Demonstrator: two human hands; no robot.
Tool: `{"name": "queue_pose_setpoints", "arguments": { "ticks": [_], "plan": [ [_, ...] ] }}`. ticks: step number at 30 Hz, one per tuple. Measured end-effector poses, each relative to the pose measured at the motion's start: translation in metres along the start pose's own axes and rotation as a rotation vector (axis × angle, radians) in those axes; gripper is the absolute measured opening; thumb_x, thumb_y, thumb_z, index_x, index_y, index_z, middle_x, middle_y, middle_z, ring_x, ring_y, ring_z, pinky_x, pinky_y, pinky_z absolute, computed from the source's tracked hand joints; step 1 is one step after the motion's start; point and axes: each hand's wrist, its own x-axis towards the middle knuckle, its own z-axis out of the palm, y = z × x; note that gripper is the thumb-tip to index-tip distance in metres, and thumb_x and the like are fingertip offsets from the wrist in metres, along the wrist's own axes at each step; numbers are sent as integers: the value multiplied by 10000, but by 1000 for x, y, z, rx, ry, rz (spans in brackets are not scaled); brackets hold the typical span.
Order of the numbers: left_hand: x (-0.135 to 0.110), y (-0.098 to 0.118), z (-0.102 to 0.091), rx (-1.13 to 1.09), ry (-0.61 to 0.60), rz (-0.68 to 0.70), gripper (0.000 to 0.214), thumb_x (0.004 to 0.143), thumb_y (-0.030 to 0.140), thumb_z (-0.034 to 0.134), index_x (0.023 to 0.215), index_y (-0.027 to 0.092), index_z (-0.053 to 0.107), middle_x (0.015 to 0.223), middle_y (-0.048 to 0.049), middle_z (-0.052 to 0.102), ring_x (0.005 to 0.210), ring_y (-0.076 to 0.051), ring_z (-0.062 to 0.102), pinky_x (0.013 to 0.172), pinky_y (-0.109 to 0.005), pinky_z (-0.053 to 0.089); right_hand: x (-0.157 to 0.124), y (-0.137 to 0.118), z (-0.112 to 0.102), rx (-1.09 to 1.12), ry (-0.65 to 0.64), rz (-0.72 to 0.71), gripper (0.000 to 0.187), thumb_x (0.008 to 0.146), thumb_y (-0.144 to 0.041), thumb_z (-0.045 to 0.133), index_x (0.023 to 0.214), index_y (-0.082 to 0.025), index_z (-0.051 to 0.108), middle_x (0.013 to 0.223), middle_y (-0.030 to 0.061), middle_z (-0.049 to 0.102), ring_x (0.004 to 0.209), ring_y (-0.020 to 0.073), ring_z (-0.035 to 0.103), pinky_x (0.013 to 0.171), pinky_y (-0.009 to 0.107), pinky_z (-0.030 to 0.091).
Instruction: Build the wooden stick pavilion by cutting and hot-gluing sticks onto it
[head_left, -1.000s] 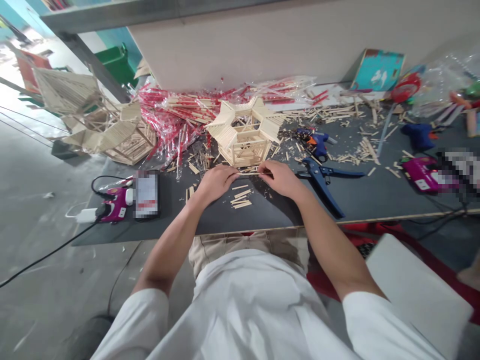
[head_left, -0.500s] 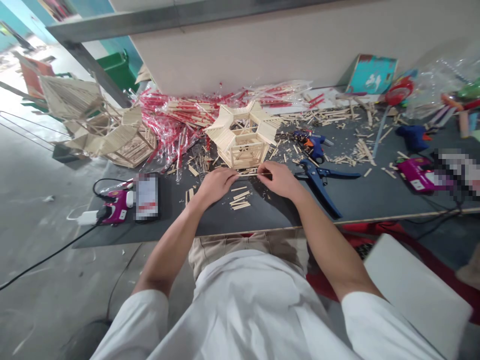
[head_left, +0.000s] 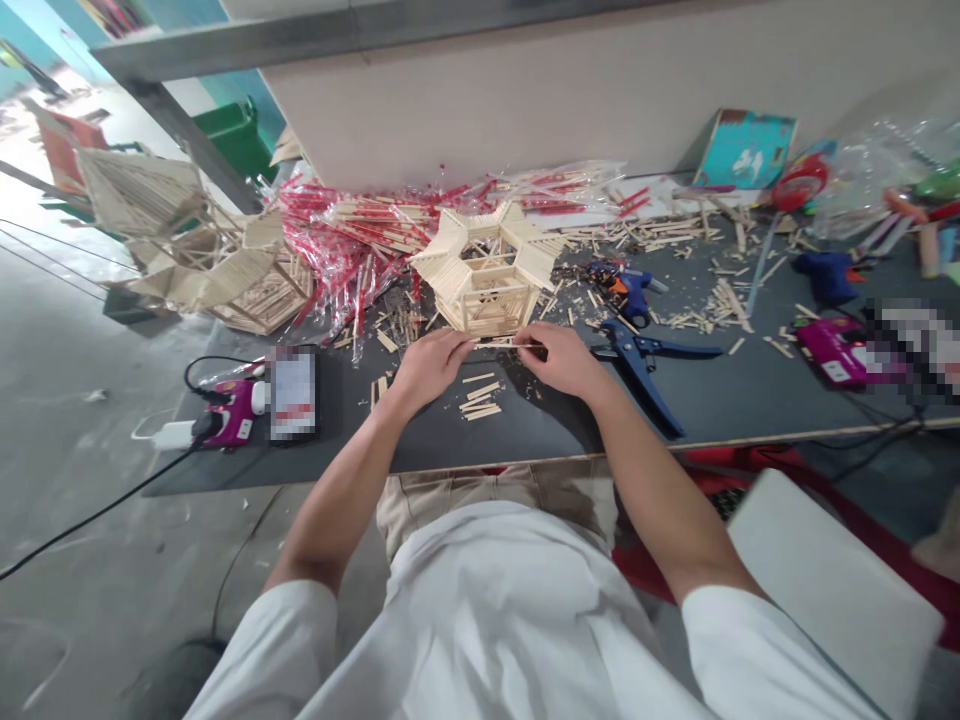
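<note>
Together | forearms (head_left: 360, 470) angled inward over dark workbench (head_left: 525, 440) | left hand (head_left: 431, 366) and right hand (head_left: 562, 360) pinch thin wooden stick (head_left: 508, 344) between them | hexagonal craft-stick pavilion model (head_left: 487, 285) just beyond the grip

Stick pavilion (head_left: 487, 278) on workbench (head_left: 525, 430), glue gun (head_left: 628, 287) right.

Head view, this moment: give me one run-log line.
left hand: pinches wooden craft stick | right hand: pinches same stick | just beyond: hexagonal craft-stick model | right: blue-handled hand tool
</note>
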Motion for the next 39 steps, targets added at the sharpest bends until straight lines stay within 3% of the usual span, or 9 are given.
{"name": "queue_pose_setpoints", "arguments": {
  "ticks": [5,9,12,16,19,25,28,31,39],
  "plan": [
    [-2,6,-3,-65,260,-51,430,1140,493,459,1190,201,772,1098,-81,823,982,-207,774,891,-315,567,0,1,1,55,56,-14,154,1021,-305,575,1020,-226,707,1042,98,734,875,241,688,814,380,549],
    [-4,10,-6,-156,517,-128,490,1135,563,436,1138,199,763,835,-45,781,750,-164,737,772,-289,567,0,-1,1,103,124,-37,158,1022,-328,591,1029,-222,708,1047,103,689,814,223,651,776,383,551],
    [-3,9,-8,-228,598,-148,497,1131,583,436,1151,199,751,786,-34,742,702,-146,707,721,-272,552,-1,-3,0,142,149,-33,166,1013,-347,612,1045,-220,715,1091,114,632,840,224,641,773,385,564],
    [-2,7,-5,-265,538,-142,487,1134,583,423,1184,201,721,831,-41,754,724,-144,708,723,-267,547,-1,-7,-3,146,148,-20,170,1007,-367,622,1017,-220,707,982,80,634,820,225,632,789,390,546],
    [-2,8,-1,-310,412,-136,433,1148,533,409,1218,199,675,946,-59,793,771,-147,722,783,-281,564,0,-12,-4,145,134,-19,176,1007,-382,633,951,-222,680,893,52,674,780,216,629,775,373,517],
    [1,16,5,-344,138,-29,223,1071,363,626,1107,203,777,1248,-107,754,1196,-224,712,1073,-368,554,1,-18,4,186,86,7,209,996,-425,669,914,-233,682,888,44,720,782,220,644,772,365,513],
    [3,15,10,-351,117,-37,135,984,312,752,1032,213,829,1127,-85,745,1058,-218,722,965,-354,586,1,-18,9,194,96,9,245,999,-472,680,950,-235,714,962,58,761,790,225,656,786,379,528],
    [3,11,15,-392,100,-69,139,982,313,755,1041,219,839,1035,-66,777,933,-204,727,841,-329,589,2,-18,12,238,121,9,283,1007,-514,682,994,-238,744,1019,65,787,809,232,681,787,385,541],
    [2,1,24,-375,30,-114,143,974,311,744,1027,228,849,1041,-44,837,942,-219,775,881,-333,585,8,-21,20,253,103,-14,267,1018,-486,674,1004,-239,773,1043,63,805,814,229,694,782,373,541]
  ]
}}
